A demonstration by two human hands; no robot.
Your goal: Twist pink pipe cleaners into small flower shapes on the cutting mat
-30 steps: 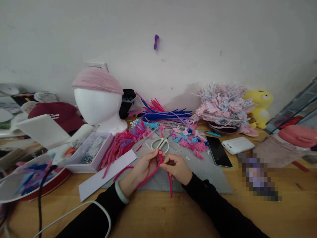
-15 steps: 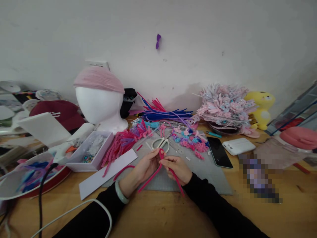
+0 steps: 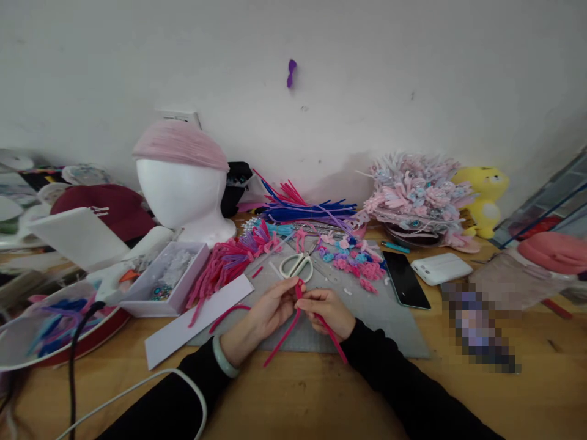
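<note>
Both hands meet over the grey cutting mat [image 3: 389, 336] around a bent magenta pipe cleaner [image 3: 285, 340]. My left hand [image 3: 271, 313] pinches its folded top between thumb and fingers. Close beside it, my right hand [image 3: 331, 311] is closed on the same pipe cleaner just below the fold. Two tails hang down, one between the hands and one below my right hand. Scissors with pale handles [image 3: 296, 267] lie just beyond my fingertips. Another magenta pipe cleaner [image 3: 228, 315] rests by my left wrist.
Pink pipe-cleaner pieces [image 3: 222, 263] and small colourful flowers [image 3: 353, 260] lie behind the hands. At left are a white strip of card [image 3: 197, 324], a box of beads [image 3: 169, 299] and a glue gun [image 3: 112, 278]. A phone [image 3: 406, 281] lies right; a white cable [image 3: 137, 388] crosses my left sleeve.
The tails of the magenta pipe cleaner have swung slightly to the right. Both hands keep their pinch in nearly the same place, and the view has shifted a little.
</note>
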